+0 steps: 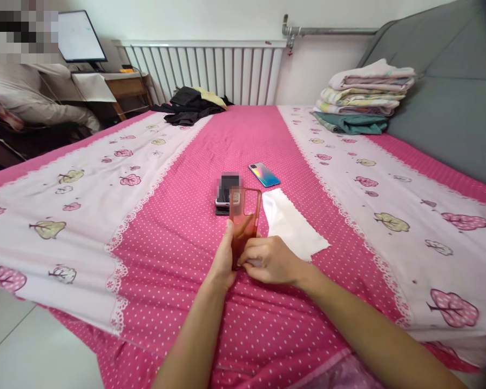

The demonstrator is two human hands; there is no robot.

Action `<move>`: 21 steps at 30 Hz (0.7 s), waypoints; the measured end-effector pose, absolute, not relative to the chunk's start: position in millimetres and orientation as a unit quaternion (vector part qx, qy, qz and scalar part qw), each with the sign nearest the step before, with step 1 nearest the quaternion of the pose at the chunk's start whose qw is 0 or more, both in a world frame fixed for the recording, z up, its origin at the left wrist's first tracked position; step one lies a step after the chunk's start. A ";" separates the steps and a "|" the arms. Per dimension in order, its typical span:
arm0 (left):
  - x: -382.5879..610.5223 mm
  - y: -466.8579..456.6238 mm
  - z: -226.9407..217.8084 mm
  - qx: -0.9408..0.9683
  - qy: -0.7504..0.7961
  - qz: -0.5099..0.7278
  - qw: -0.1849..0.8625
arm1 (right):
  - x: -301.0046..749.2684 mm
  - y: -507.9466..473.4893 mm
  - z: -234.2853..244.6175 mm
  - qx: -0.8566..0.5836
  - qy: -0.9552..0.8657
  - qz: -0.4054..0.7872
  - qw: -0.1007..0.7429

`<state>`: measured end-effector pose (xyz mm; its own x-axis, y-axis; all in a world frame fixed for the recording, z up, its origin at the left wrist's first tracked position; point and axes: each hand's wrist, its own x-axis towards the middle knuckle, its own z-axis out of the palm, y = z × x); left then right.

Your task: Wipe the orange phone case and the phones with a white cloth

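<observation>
A translucent orange-red phone case (243, 224) stands upright in front of me, its square camera cut-out at the top. My left hand (224, 256) grips its left side and lower part, fingers partly behind it. Against the lower right of the case, my right hand (269, 259) has its fingers curled together. A small pale bit shows under those fingers; I cannot tell what it is. Just beyond the right hand, a white cloth (294, 224) lies on the bed. Behind the case rest stacked phones (227, 189), partly covered by it. A shiny rainbow-blue phone (264, 175) lies farther right.
The pink dotted bedspread (178, 216) is slightly wrinkled. Dark clothes (190, 105) lie at its far left, folded bedding (364, 97) at the far right by a grey headboard (453, 81). A person (36, 92) sits near a desk with a monitor (81, 37). A radiator (206, 73) lines the wall.
</observation>
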<state>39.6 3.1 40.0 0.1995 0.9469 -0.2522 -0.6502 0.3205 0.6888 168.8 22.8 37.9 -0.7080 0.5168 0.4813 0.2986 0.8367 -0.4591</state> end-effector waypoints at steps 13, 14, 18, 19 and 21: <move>31.2 1.9 51.2 0.207 0.278 0.557 0.755 | 181.3 33.6 55.0 -0.403 -0.714 0.077 0.567; 33.2 1.4 50.8 0.209 0.279 0.552 0.757 | 180.9 33.5 54.2 -0.403 -0.715 0.070 0.567; 40.4 -0.3 46.6 0.221 0.286 0.543 0.757 | 179.1 33.4 49.3 -0.397 -0.726 0.056 0.559; 41.4 -0.4 45.1 0.225 0.289 0.544 0.755 | 178.6 33.4 47.9 -0.398 -0.729 0.054 0.555; 42.3 -0.1 42.2 0.235 0.289 0.551 0.746 | 177.1 33.1 45.1 -0.401 -0.735 0.050 0.544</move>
